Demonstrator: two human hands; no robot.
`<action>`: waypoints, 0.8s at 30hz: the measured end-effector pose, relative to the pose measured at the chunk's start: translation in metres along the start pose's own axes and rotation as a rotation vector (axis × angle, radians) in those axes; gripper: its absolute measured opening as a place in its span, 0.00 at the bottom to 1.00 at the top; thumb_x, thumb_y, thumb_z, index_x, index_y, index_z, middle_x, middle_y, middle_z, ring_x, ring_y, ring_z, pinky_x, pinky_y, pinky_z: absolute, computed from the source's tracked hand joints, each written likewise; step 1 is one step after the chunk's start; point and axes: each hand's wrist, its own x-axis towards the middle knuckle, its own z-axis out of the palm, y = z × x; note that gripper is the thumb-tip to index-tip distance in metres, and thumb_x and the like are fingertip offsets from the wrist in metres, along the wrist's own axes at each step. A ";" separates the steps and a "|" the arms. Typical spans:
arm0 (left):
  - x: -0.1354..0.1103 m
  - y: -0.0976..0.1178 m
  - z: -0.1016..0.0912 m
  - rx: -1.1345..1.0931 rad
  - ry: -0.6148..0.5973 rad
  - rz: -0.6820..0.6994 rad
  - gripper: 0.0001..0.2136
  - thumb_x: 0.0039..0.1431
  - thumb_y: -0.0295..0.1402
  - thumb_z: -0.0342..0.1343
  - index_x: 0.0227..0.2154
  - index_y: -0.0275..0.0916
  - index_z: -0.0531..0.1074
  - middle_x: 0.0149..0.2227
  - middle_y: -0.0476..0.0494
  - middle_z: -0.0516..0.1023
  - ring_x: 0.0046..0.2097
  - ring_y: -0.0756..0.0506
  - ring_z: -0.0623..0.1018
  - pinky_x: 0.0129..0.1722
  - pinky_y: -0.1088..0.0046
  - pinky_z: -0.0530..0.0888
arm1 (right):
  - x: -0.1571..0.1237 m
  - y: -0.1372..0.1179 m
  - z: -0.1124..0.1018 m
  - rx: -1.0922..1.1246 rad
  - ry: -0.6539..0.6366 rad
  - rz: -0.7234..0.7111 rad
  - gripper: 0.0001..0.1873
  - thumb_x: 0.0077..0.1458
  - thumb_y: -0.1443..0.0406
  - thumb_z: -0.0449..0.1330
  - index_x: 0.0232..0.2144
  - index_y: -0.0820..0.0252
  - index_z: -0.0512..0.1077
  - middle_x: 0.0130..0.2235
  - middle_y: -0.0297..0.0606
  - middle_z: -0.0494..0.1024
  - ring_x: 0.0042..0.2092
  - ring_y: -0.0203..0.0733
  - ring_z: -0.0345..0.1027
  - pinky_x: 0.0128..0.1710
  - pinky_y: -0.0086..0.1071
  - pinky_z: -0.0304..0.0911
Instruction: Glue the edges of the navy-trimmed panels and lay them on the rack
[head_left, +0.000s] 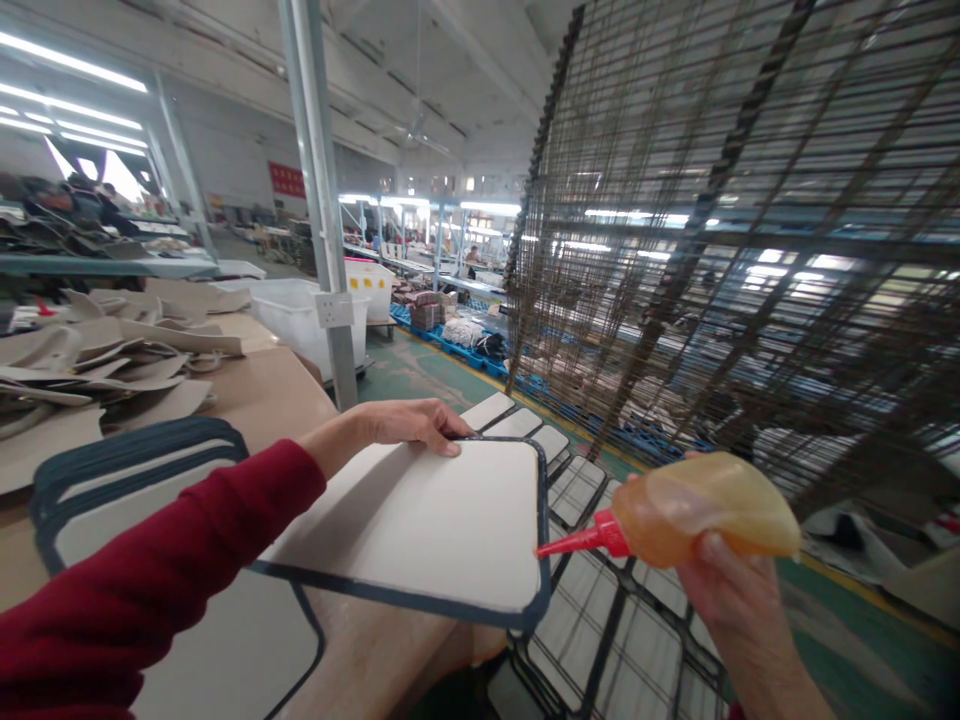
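Red nozzle point(579, 540) at the border of the pale panel point(420, 530)!

Here's the left hand point(420, 425), its grip clamped on the panel's far edge, thumb on the pale face, the other fingers partly hidden. The panel sits over the near corner of the tabletop point(292, 390), right end jutting past it; whether anything underneath supports it, I can't tell. And there's the right hand point(724, 580), grip wrapped round an amber squeeze bottle point(712, 500), tipped on its side, nozzle aimed where the face meets the dark blue edging point(543, 580)! Contact? Too close to call. This panel looks light, flat and fairly stiff, smooth enough to slide if held loosely; the best hold is that far edge, well apart from the nozzle. The bottle looks soft-walled, so take its round belly and squeeze with measure. Over on the left, a stack of similar panels point(142, 440)!
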 end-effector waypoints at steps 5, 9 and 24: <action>-0.002 0.002 0.002 -0.013 0.031 -0.026 0.17 0.48 0.36 0.66 0.41 0.34 0.80 0.38 0.39 0.82 0.39 0.39 0.80 0.39 0.69 0.76 | 0.000 -0.008 0.006 0.074 0.004 0.032 0.30 0.35 0.57 0.73 0.44 0.53 0.74 0.35 0.37 0.79 0.35 0.45 0.75 0.36 0.34 0.73; -0.004 0.002 0.003 -0.028 0.033 -0.026 0.16 0.49 0.36 0.65 0.41 0.34 0.80 0.37 0.40 0.82 0.39 0.39 0.80 0.40 0.69 0.76 | -0.001 -0.008 0.007 0.131 -0.015 0.051 0.30 0.34 0.57 0.73 0.44 0.53 0.75 0.36 0.39 0.80 0.35 0.46 0.75 0.36 0.37 0.74; -0.011 -0.003 0.001 -0.066 0.071 -0.043 0.17 0.50 0.37 0.64 0.42 0.35 0.79 0.35 0.41 0.82 0.37 0.41 0.80 0.38 0.71 0.75 | -0.005 -0.002 0.002 0.156 -0.041 -0.016 0.31 0.37 0.57 0.73 0.47 0.45 0.72 0.56 0.35 0.70 0.46 0.52 0.73 0.41 0.44 0.74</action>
